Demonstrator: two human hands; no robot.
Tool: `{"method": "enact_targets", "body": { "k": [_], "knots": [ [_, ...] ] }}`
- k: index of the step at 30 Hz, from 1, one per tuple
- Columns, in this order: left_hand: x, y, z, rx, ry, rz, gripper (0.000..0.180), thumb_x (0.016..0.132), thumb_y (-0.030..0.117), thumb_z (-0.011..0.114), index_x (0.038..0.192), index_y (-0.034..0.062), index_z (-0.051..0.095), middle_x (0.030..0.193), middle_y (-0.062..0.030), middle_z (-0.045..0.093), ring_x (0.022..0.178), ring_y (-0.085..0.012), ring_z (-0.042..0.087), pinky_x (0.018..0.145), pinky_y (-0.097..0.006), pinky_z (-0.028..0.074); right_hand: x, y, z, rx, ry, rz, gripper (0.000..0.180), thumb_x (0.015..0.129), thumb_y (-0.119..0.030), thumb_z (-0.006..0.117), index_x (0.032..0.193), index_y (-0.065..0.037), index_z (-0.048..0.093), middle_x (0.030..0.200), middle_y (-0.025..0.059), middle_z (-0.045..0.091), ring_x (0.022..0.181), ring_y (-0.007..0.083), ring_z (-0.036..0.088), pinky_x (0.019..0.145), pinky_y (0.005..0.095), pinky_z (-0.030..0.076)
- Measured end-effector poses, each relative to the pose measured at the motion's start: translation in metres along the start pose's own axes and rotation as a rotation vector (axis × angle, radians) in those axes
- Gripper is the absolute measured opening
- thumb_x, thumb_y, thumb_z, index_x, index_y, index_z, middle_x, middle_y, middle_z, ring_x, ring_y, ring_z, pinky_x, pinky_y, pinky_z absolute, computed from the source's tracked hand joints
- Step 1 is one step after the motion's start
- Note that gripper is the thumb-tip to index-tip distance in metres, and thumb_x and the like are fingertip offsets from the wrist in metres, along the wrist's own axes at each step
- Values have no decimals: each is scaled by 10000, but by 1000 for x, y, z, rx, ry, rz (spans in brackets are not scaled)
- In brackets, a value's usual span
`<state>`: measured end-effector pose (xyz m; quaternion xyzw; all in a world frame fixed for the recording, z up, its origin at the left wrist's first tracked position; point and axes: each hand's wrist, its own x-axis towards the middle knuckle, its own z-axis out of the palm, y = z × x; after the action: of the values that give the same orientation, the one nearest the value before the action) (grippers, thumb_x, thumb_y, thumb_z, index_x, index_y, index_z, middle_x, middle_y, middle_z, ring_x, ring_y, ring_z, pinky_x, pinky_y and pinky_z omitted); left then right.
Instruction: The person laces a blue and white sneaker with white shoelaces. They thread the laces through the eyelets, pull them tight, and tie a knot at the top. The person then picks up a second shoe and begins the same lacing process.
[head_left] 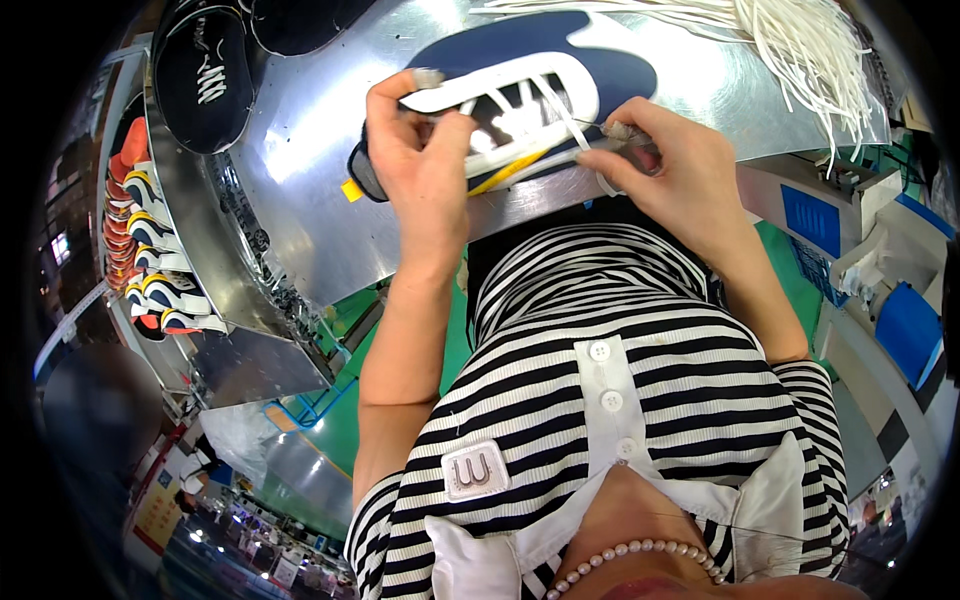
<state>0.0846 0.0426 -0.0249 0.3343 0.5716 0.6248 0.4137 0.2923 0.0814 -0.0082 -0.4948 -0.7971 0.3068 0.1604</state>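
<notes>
A navy-and-white shoe upper point(625, 78) is laid at the upper middle of the frame on a shiny metal table point(320, 225), its heel turned toward the left. Its collar is gripped by the left hand point(420, 170), thumb and fingers bent around the edge, so that part of the heel opening is hidden. The right hand point(685, 165) is curled at the near side, its thumb against a white lace point(555, 105); whether the lace is firmly pinched cannot be told. A heap of white laces point(800, 50) is spread across the upper right, near the upper. Dark shoes point(205, 80) are seen at upper left, and a row of white-and-navy shoes point(155, 235) is lined up at the left edge. Grey machinery point(845, 195) is placed at the right.
</notes>
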Motion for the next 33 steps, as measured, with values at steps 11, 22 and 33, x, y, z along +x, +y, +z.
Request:
{"method": "enact_targets", "body": {
  "k": [11,22,33],
  "knots": [
    [-16,17,8,1209,-292,448,316,805,121,758,1065,17,612,963,-139,674,855,-299,662,746,-361,501,5,0,20,316,176,-96,146,780,-194,728,880,-119,653,651,36,650,562,212,636,489,311,454],
    [-4,11,3,1008,-213,493,227,799,108,747,990,18,663,885,-125,674,788,-293,650,710,-358,494,-7,4,-1,-19,158,-459,194,708,-51,708,889,-115,674,705,65,644,572,201,620,513,308,466],
    [-15,35,13,854,-217,601,215,772,69,780,938,6,658,819,-107,659,702,-223,627,657,-310,494,24,1,13,731,69,7,152,851,-171,730,894,-30,695,708,27,633,614,73,541,563,240,424]
  ]
}}
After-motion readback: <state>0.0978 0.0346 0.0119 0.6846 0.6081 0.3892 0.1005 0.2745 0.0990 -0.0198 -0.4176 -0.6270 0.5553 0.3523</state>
